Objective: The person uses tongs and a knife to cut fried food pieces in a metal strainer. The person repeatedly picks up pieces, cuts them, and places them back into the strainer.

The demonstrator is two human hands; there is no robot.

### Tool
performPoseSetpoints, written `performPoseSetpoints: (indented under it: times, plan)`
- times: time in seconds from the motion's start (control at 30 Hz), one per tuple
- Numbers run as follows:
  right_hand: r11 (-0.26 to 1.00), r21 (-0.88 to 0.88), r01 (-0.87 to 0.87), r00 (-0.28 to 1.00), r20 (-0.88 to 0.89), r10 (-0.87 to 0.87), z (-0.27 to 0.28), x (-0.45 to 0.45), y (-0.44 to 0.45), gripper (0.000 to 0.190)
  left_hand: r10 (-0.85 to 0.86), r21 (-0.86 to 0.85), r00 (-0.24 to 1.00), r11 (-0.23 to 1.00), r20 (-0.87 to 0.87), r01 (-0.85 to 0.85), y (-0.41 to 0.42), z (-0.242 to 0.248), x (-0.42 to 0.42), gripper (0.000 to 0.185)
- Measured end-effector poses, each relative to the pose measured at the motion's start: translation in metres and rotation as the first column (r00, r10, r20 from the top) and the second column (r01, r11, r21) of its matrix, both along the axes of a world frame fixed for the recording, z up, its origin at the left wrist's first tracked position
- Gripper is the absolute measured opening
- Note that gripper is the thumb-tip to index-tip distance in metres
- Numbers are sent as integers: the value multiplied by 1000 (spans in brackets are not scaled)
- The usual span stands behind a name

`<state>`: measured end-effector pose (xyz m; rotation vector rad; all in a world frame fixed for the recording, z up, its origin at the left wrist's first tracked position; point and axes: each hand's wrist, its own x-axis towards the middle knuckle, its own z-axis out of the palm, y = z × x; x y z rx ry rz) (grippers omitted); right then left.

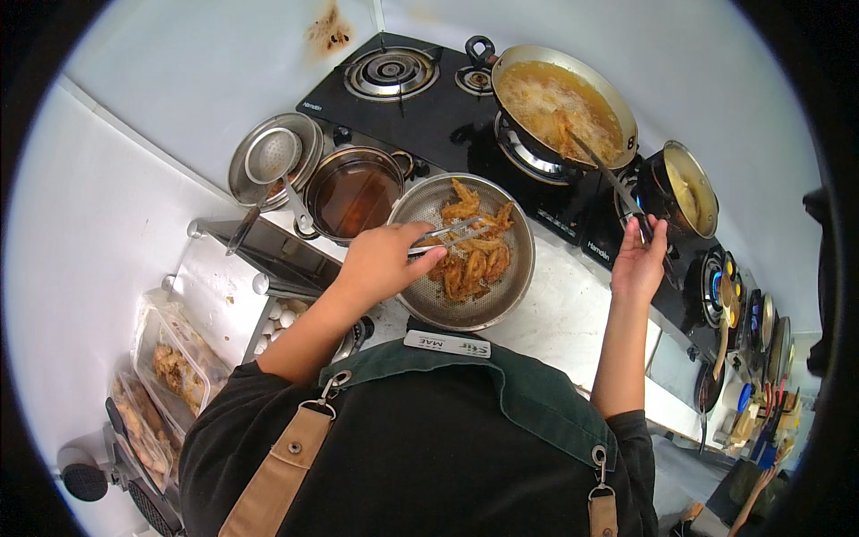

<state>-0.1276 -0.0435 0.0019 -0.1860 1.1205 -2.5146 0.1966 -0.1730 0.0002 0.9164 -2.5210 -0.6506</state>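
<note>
My left hand [389, 262] grips metal tongs [449, 236], whose tips are over fried chicken pieces [473, 265] in a perforated metal colander [429, 302]. Out to the right, my right hand [639, 258] holds the dark handle of a long metal utensil [614, 181]. The far end of this utensil reaches into a wide frying pan [564, 60] of bubbling oil, beside a browned piece of food [562, 131]. What kind of head the utensil has is hidden by the oil and food.
Left of the colander stand a pot of dark liquid [356, 194] and a skimmer [272, 158] on stacked metal bowls. A second oil pot [691, 194] is at the right. Beyond it, a burner [711, 282] shows a blue flame. Eggs [285, 319] and bagged chicken [178, 366] lie lower left.
</note>
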Motion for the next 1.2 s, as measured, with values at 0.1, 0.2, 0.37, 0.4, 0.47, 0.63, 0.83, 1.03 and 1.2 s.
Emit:
performPoseSetpoints:
  times: [0.1, 0.2, 0.37, 0.4, 0.47, 0.63, 0.83, 1.03, 1.2]
  plan:
    - [993, 117, 4, 990, -142, 13, 2, 10, 1, 28, 0, 4, 1000, 1000, 5, 0, 1, 1, 1, 41]
    - [984, 174, 49, 982, -189, -16, 1, 13, 16, 31, 21, 13, 999, 1000, 37, -21, 1, 0, 5, 42]
    - [969, 172, 176, 969, -203, -140, 18, 9, 57, 30, 71, 20, 993, 997, 92, -73, -1, -5, 14, 43]
    - [971, 160, 180, 963, -231, -140, 25, 10, 64, 31, 94, -2, 991, 996, 92, -95, 0, -6, 15, 43]
    - [993, 106, 52, 938, -345, -12, 40, 16, 75, 28, 146, -68, 975, 988, 169, -136, -2, -8, 14, 43]
    - [917, 391, -81, 647, -679, 347, 38, 57, 53, 4, 180, -216, 929, 970, 323, -112, -11, -15, -7, 40]
    - [848, 528, 47, 287, -821, 495, 21, 96, 14, 8, 129, -310, 916, 951, 381, -5, -25, -34, -31, 36]
    - [846, 527, 79, 206, -839, 504, 18, 109, 0, 9, 88, -316, 929, 948, 359, 32, -32, -40, -35, 33]
    - [888, 446, 111, 172, -889, 425, 16, 113, -3, 11, 102, -271, 911, 963, 400, 11, -34, -38, -37, 33]
